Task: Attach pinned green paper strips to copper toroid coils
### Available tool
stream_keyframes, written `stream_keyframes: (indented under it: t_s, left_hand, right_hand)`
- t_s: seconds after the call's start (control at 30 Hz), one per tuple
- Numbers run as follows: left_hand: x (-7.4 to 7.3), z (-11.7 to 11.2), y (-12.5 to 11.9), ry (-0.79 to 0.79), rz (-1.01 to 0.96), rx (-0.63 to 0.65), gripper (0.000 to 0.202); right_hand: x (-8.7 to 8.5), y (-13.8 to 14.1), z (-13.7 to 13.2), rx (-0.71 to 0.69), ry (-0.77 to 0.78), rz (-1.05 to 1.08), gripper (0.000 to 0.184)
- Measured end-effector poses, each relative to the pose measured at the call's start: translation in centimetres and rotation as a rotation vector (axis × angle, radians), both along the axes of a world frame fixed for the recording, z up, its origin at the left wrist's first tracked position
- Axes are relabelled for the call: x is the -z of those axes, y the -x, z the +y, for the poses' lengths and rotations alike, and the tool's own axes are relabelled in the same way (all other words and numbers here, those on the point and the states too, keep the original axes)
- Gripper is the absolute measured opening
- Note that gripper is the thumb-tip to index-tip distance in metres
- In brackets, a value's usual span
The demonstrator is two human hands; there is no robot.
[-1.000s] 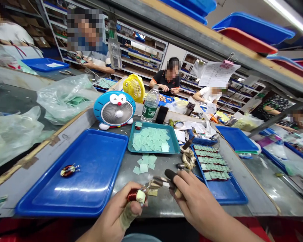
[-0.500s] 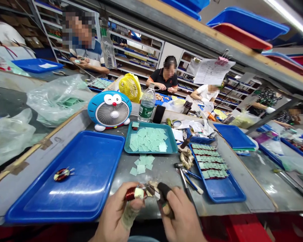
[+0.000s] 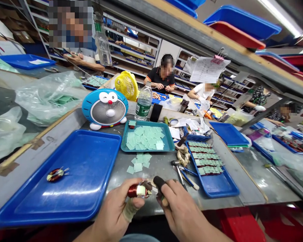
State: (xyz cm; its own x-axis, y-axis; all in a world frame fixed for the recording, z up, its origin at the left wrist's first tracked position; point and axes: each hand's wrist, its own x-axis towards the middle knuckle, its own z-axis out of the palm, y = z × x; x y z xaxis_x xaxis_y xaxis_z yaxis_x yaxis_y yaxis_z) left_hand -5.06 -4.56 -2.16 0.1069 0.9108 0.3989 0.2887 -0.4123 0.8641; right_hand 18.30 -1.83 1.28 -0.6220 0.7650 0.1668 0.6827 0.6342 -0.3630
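My left hand (image 3: 118,201) is closed round a toroidal coil (image 3: 133,191) wound in copper-red wire, with a pale yellow block or tape on its side. Greenish tape wraps the left thumb. Facing it, my right hand (image 3: 178,201) is closed, with a dark cover or handle (image 3: 159,182) at its fingertips. A small metallic piece shows between the hands; what the right fingers grip is mostly hidden. Another wound coil (image 3: 56,174) with bare wire ends lies in the large blue tray (image 3: 78,201) on the left. Pale green square sheets (image 3: 138,167) lie on the bench beyond my hands.
A teal tray (image 3: 166,148) holds many green sheets. Rows of coils with green sheets fill part of a right-hand blue tray (image 3: 224,190). Pliers (image 3: 189,179) lie beside it. Behind stand a blue cartoon fan (image 3: 104,109) and a water bottle (image 3: 143,102). Several people work beyond.
The view has shifted slightly, so the bench things sit a little farther left. Both hands stay close together at the coil, which remains in the left hand.
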Motion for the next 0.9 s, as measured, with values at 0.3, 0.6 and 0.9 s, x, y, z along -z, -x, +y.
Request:
stream_keyframes:
  t_s: [0.3,0.6,0.9]
  left_hand:
    - [-0.8,1.0,0.5,-0.250,0.237,-0.203,0.033]
    - [-0.7,0.7,-0.6,-0.247,0.221,-0.154,0.028]
    - [-0.2,-1.1,-0.2,0.561,-0.578,0.328,0.041]
  right_hand:
    - [1.3,1.3,-0.6,0.109,-0.148,0.053,0.049]
    - [-0.5,0.0,0.6,0.121,0.044,-0.088,0.043]
    - [-1.3,-1.7,0.6,0.030,0.042,-0.095,0.027]
